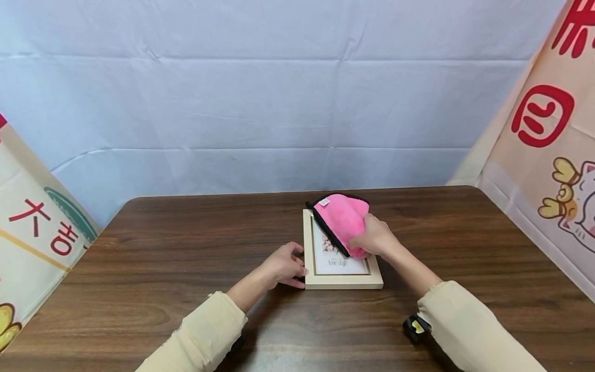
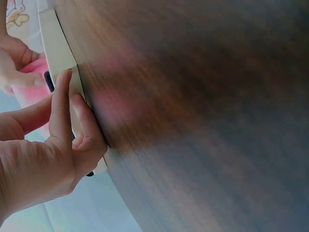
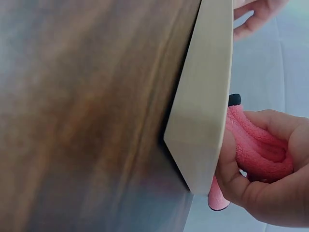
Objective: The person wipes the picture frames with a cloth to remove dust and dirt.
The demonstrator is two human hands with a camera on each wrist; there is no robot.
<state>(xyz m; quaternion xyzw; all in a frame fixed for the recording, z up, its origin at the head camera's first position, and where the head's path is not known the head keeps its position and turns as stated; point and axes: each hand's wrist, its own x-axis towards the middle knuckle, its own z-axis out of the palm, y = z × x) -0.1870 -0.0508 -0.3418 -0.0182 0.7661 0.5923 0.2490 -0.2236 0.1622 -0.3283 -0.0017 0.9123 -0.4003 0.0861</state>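
Observation:
A cream picture frame [image 1: 344, 282] lies flat on the brown table, a print with flowers and the words "free style" behind its front. My right hand [image 1: 375, 236] grips a pink cloth [image 1: 341, 217] with black edging and a small white label, which covers the upper right of the print. In the right wrist view, the cloth [image 3: 260, 150] is bunched between thumb and fingers. At the frame's left edge, my left hand [image 1: 284, 266] touches the side with its fingertips. From the left wrist, the left hand [image 2: 53, 154] shows fairly straight fingers against the frame's side [image 2: 58, 38].
The wooden table [image 1: 186, 248] extends around the frame on both sides. A pale blue-white cloth backdrop [image 1: 260, 103] hangs behind it. Printed banners with red characters stand at the left [image 1: 42, 232] and right [image 1: 548, 155]. Dark wrist devices [image 1: 415, 329] sit under the cream sleeves.

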